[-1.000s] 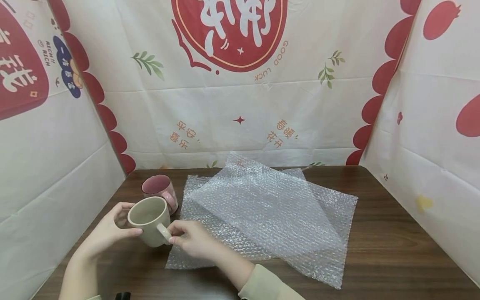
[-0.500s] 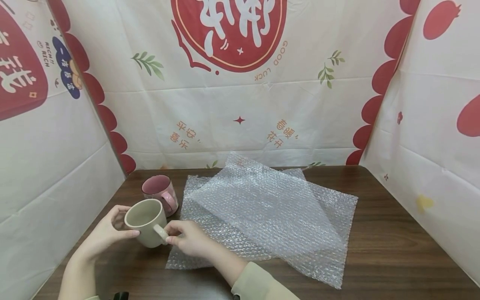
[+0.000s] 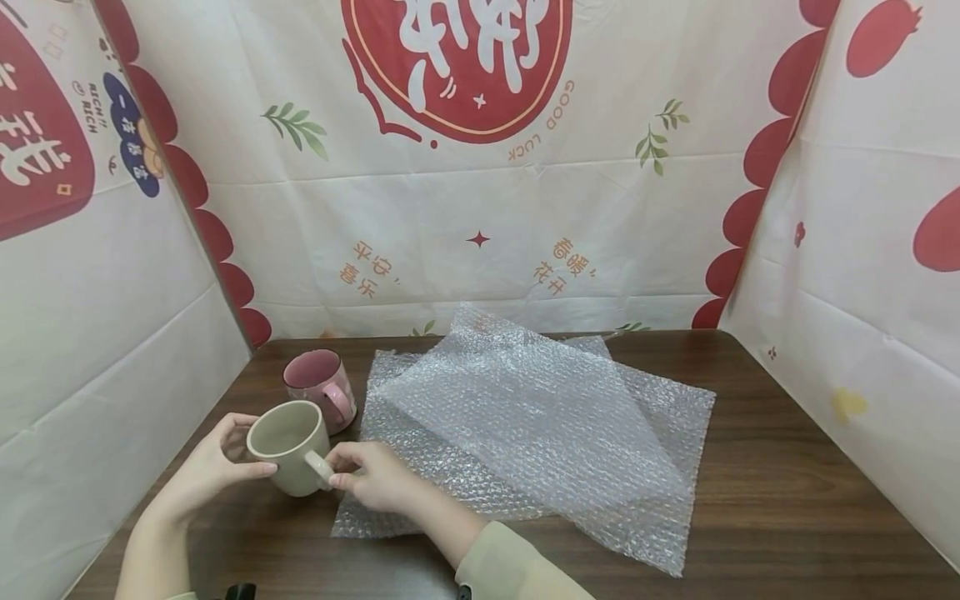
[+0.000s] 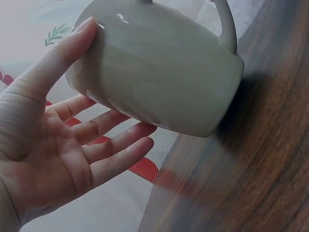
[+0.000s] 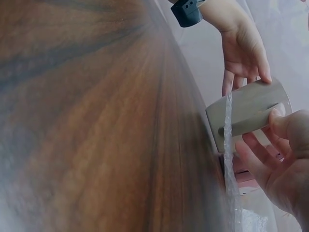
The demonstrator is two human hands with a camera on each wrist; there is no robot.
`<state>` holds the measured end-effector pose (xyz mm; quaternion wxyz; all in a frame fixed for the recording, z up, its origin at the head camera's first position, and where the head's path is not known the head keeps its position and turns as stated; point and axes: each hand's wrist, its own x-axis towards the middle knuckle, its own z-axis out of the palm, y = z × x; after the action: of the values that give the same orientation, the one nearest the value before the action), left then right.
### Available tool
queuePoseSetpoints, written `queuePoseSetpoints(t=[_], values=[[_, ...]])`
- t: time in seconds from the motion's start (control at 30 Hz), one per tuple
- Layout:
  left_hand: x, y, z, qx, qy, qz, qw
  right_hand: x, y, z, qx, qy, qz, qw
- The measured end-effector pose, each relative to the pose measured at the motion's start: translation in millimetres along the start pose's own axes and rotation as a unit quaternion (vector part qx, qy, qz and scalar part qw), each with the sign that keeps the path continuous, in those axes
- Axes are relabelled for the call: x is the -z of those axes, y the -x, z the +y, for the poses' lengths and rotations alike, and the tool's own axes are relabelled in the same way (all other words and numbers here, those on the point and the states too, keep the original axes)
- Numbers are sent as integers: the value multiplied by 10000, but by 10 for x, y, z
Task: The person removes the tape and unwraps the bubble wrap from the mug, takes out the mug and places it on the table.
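Note:
A pale green-grey mug is at the left of the table, close in front of a pink mug. My left hand holds its left side, thumb on the near side by the rim and fingers behind. In the left wrist view the thumb presses the wall of the mug, and the spread fingers lie along its other side. My right hand pinches the mug's handle between thumb and fingers, as the right wrist view also shows. The mug's base is at or just above the tabletop; I cannot tell which.
Overlapping sheets of bubble wrap cover the middle of the dark wooden table, their left edge beside the mugs. Printed cloth walls enclose the table at the back and both sides.
Both hands have shifted the green-grey mug slightly left and down, mostly in the first half second. More of the pink mug shows behind it. The bubble wrap has stayed put.

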<state>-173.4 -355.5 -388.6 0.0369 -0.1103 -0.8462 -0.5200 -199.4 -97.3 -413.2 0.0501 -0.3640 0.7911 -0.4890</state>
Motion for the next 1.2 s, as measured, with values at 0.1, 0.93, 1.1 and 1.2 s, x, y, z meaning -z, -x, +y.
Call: queuePoseSetpoints(t=[0.1, 0.93, 1.1, 1.2], values=[[-2, -3, -11, 28, -65, 47, 10000, -3, -9, 12, -20, -41, -35, 10000], [-6, -13, -73, 93, -286, 52, 9995, -45, -35, 76, -130, -74, -103, 9998], [-7, -11, -64, 128, -411, 5, 9991, -34, -33, 86, -145, -131, -156, 9997], [-13, -12, -58, 109, -377, -8, 9992, -21, -33, 92, -115, -159, -182, 9996]])
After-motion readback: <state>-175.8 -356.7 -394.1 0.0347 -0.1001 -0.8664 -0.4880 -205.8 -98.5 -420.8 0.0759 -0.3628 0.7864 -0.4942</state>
